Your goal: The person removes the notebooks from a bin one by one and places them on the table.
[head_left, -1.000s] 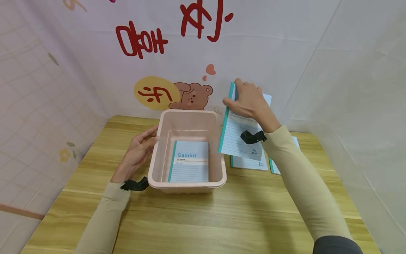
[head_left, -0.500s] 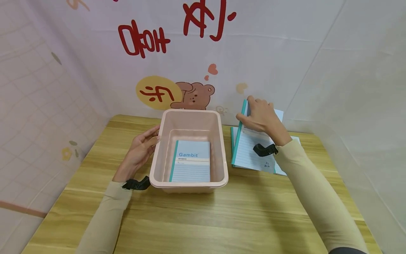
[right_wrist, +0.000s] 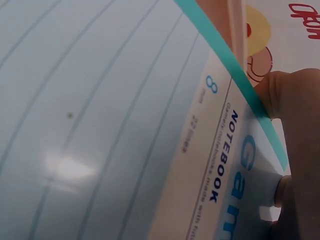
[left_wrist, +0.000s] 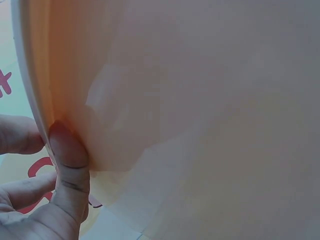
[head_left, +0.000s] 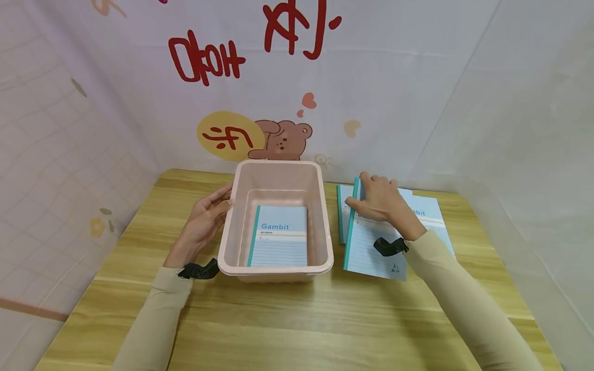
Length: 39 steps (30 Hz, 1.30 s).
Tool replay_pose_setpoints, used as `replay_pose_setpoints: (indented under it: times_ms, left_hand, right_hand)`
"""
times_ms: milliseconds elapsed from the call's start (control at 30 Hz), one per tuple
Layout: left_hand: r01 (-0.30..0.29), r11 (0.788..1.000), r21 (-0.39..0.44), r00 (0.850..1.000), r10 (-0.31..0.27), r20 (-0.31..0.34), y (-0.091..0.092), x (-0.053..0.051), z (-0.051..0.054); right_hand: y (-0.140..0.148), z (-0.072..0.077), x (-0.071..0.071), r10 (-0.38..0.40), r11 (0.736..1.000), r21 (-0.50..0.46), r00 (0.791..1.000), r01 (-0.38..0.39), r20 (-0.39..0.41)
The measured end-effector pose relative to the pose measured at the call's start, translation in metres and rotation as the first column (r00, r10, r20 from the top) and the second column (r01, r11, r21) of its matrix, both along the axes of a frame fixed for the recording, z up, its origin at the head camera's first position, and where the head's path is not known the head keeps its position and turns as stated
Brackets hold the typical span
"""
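Note:
A pale pink bin (head_left: 276,269) stands mid-table with a blue Gambit notebook (head_left: 278,242) lying inside. My left hand (head_left: 202,221) is at the bin's left side; in the left wrist view the thumb and fingers (left_wrist: 69,145) pinch its wall. To the bin's right, my right hand (head_left: 382,203) grips a notebook (head_left: 373,252) with a teal spine from above, by its upper part. In the right wrist view the thumb presses at the spine of this notebook (right_wrist: 125,125). It overlaps another notebook (head_left: 344,216) on its left and one (head_left: 433,216) on its right.
The wooden table (head_left: 287,324) ends at a white printed wall sheet (head_left: 394,93) behind the bin and notebooks. Side sheets rise at left and right. A dark strap device (head_left: 199,270) sits on the left wrist and another (head_left: 391,247) on the right.
My right hand and its notebook have moved down and to the right, from beside the bin's upper right edge to over the other notebooks. My left hand has stayed at the bin.

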<state>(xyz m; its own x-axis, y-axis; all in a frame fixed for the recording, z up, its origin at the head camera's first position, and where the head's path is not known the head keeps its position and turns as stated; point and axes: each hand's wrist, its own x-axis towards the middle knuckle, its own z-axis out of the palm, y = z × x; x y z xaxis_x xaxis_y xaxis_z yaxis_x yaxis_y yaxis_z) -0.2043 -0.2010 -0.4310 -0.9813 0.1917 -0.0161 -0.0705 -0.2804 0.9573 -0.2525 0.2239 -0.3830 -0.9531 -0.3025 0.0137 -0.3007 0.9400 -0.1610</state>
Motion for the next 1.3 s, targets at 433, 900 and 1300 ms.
replay_pose_setpoints:
  times_ms: [433, 900, 1300]
  left_hand:
    - [-0.006, 1.0, 0.0, 1.0, 0.006, 0.004, -0.001, 0.001, 0.001]
    - [-0.001, 1.0, 0.002, 1.0, 0.001, 0.012, -0.002, 0.0, 0.0]
    - [0.001, 1.0, 0.004, 1.0, -0.001, 0.024, -0.002, 0.001, 0.001]
  right_hand:
    - [0.0, -0.052, 0.033, 0.038, 0.998, 0.054, 0.999, -0.04, 0.033]
    - [-0.011, -0.093, 0.064, 0.041, 0.995, 0.084, 0.987, -0.055, 0.158]
    - [-0.009, -0.106, 0.086, 0.076, 0.995, 0.066, 0.997, -0.078, 0.027]
